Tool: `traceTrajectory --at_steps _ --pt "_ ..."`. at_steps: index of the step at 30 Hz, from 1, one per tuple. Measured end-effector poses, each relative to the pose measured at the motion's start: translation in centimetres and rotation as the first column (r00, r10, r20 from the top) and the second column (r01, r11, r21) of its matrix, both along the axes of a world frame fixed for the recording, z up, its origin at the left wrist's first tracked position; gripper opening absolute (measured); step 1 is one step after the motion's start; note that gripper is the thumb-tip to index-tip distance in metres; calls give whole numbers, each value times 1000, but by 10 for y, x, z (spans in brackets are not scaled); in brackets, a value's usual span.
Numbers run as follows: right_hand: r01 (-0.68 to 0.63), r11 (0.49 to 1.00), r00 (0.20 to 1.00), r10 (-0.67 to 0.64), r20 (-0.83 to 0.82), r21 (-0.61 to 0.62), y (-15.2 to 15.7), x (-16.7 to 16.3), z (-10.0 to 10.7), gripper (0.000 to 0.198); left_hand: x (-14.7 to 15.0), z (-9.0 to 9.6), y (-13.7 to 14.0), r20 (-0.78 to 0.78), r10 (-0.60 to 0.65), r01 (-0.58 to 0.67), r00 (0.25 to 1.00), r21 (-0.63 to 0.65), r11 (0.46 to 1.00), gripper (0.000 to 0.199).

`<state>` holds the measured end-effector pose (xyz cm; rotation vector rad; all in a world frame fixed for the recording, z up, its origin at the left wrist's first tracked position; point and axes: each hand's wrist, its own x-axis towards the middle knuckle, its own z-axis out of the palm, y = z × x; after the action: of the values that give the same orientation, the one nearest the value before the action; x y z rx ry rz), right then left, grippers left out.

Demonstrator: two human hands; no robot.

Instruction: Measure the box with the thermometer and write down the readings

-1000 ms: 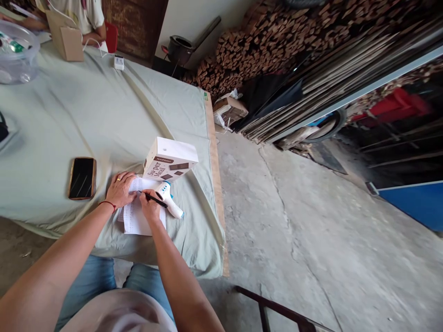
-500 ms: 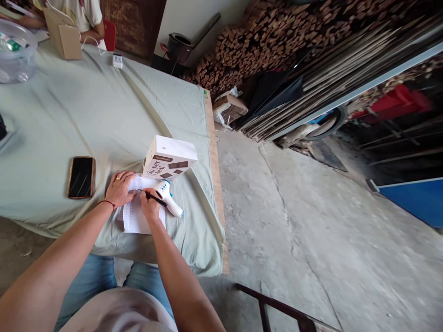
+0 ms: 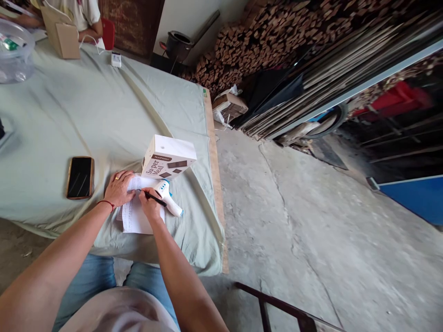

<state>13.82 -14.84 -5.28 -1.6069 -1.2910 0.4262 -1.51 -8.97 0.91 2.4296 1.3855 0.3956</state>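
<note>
A black pen (image 3: 157,199) is gripped in my right hand (image 3: 150,203), its tip on the written sheets of paper (image 3: 136,220). My left hand (image 3: 118,188) lies flat across the upper left of the paper, fingers stretched out and holding nothing. Just right of my right hand rests a white and blue infrared thermometer (image 3: 169,198), lying on its side. Behind the paper stands a white "Super Meal" box (image 3: 169,157). To the left of my left hand a smartphone (image 3: 80,177) lies with its dark screen up.
A green cloth covers the table (image 3: 104,106); its wooden edge (image 3: 216,184) runs down the right. At the far left are a clear plastic tub (image 3: 15,53), a cardboard box (image 3: 65,39) and a white charger (image 3: 116,60). Another person sits behind them. Stacked firewood (image 3: 238,55) lines the wall.
Both hands, the pen and the paper keep their places on the table. The whole view has shifted very slightly.
</note>
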Motion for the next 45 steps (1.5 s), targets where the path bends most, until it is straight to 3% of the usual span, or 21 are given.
traceTrajectory --at_steps 9,29,41,45 --pt "-7 1000 999 7 -35 2 0 1 1 23 0 0 0 17 5 -5 1000 -3 1000 57" --pt "46 999 992 -44 -117 12 0 -1 1 16 0 0 1 22 2 -2 1000 -5 1000 58" --pt "19 1000 998 -18 -60 11 0 1 1 17 0 2 0 22 8 -8 1000 -7 1000 57" --pt "67 997 993 -63 -96 35 -1 1 -1 17 0 2 0 20 2 -2 1000 -6 1000 59"
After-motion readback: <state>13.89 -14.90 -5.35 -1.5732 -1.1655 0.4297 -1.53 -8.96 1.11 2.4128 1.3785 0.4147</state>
